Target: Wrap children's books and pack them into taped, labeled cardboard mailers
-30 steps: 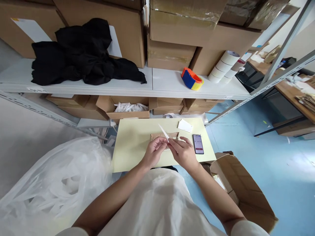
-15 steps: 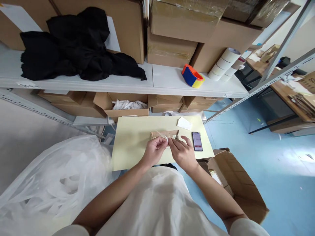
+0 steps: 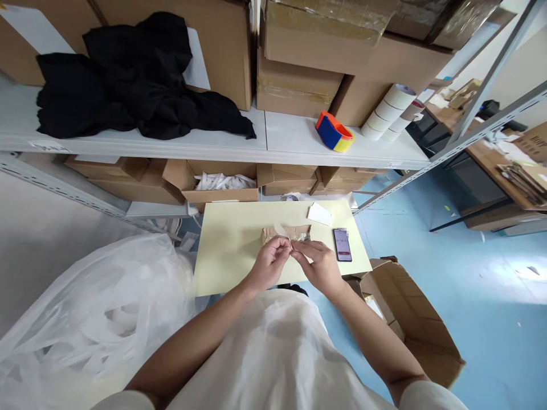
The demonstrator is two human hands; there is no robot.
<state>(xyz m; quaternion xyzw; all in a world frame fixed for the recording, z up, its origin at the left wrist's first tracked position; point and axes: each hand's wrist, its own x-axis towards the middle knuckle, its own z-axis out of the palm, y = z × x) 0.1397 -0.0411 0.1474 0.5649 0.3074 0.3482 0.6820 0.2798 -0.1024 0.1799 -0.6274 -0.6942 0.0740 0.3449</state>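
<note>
Over the near part of a pale yellow table (image 3: 231, 228), both hands meet fingertip to fingertip. My left hand (image 3: 270, 263) is closed in a pinch on a thin white strip (image 3: 280, 229), whose pale end sticks up beyond the fingers. My right hand (image 3: 318, 265) pinches the same strip at its edge, thumb below and fingers above. The fingers cover most of the strip, so its full shape is hidden. Just behind the hands lies an open piece of brown cardboard (image 3: 294, 232) with shiny tape on it. To the right rests a phone (image 3: 342, 245) with its screen lit.
A white card (image 3: 319, 214) lies at the table's back. On the left bulges a clear plastic bag (image 3: 141, 273) of white pieces; an open carton (image 3: 414, 307) stands right. The shelf (image 3: 282, 134) ahead carries black cloth (image 3: 137, 85), tape rolls (image 3: 387, 114) and a coloured band (image 3: 334, 132).
The fingers of my right hand have shifted, the thumb now showing below the strip. More of the strip's pale end stands up behind my left fingers.
</note>
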